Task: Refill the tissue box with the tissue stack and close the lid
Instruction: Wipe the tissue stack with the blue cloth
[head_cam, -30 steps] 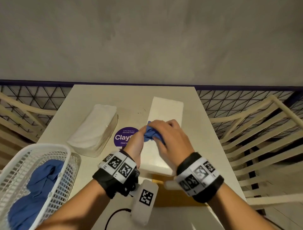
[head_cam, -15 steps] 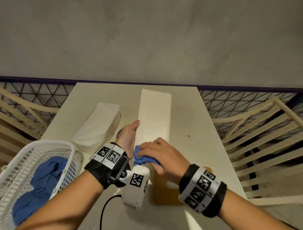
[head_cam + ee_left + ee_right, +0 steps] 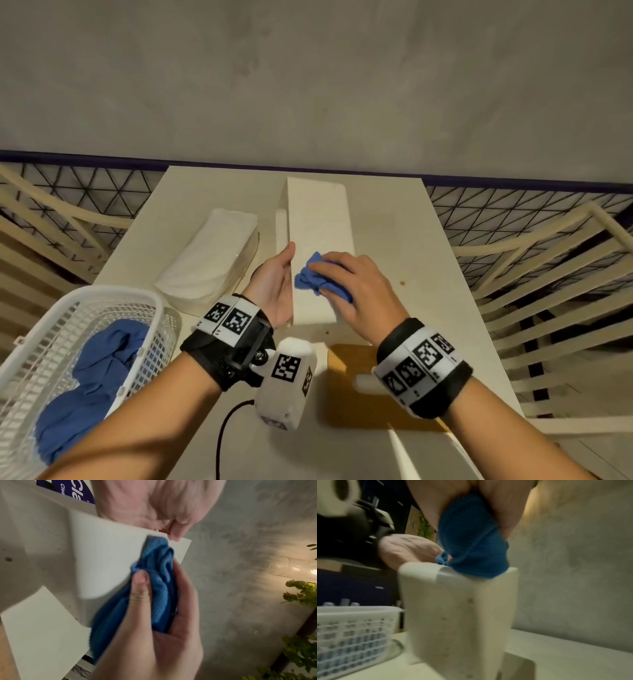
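A long white tissue box lies lengthwise mid-table, its plain side up. My right hand grips a crumpled blue cloth and presses it onto the box's top near its front end. The left hand lies flat against the box's left side, fingers straight, thumb tip at the top edge. The left wrist view shows the cloth on the box. In the right wrist view the cloth sits on the box's near end. The white tissue stack, in clear wrap, lies left of the box.
A white mesh basket holding more blue cloths stands at the front left. A brown wooden board lies flat on the table just in front of the box. A grey wall backs the table, with railings at both sides.
The right hand slid the blue cloth toward the box's near end, then back toward the middle. The left hand stayed against the box's left side.
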Demonstrator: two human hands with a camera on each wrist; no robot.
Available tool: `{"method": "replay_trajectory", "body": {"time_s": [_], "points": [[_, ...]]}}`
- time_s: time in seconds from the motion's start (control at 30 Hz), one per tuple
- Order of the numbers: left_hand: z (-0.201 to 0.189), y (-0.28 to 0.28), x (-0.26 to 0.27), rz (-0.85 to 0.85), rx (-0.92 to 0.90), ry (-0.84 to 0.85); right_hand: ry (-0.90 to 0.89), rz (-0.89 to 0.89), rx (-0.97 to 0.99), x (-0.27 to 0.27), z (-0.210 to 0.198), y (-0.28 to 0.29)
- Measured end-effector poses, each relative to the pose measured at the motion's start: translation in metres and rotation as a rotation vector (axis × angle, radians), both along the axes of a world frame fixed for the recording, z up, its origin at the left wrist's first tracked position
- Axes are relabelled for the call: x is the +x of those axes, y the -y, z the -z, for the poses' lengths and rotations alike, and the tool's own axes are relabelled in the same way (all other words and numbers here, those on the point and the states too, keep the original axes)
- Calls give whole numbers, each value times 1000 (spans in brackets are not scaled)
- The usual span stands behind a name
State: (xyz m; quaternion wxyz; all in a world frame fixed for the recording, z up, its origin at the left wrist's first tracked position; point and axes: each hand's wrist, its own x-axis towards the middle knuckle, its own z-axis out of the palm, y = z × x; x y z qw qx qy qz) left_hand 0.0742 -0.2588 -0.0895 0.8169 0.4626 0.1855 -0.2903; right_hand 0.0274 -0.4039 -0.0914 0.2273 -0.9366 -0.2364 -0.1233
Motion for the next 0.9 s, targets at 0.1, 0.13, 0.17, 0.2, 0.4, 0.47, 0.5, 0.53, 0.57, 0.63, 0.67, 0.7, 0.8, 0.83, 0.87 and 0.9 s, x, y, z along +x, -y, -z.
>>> {"method": "replay_trajectory", "body": {"time_s": [0.1,0.13,0.17,0.2,0.4,0.47,0.5,0.53,0.57,0.63,0.67,0.7,0.8,0.83,0.87,0.9], "points": [[0,0,4,30,21,-44,-8,-109,-9,-11,5,-12],[1,0,4,32,16,-33,-21,-140,-10,-14,5,-7],[2,-1,3,37,9,-12,-26,-156,-15,-15,5,1],[4,-1,3,17,-8,8,-23,-159,-23,-15,6,11],[-3,9,0,-4,65,1,0,-144,-112,-17,6,5],[2,13,3,28,91,-43,-5,-173,-119,-15,5,-6],[4,13,4,34,101,-38,0,-188,-115,-14,4,-4],[6,11,6,35,91,-20,8,-196,-110,-15,4,1],[5,10,6,36,76,5,15,-195,-99,-16,4,9],[9,4,8,9,66,34,32,-165,-98,-19,4,23],[10,4,7,-1,70,39,35,-144,-108,-19,4,24],[8,6,6,12,90,37,19,-140,-109,-18,4,21],[8,14,4,39,207,47,-42,-154,-15,-2,-1,4],[10,15,7,40,206,69,-40,-120,18,8,-4,3],[8,17,7,9,190,77,-33,-55,55,18,-7,6],[3,16,4,-10,156,74,-14,27,104,27,-9,10]]}}
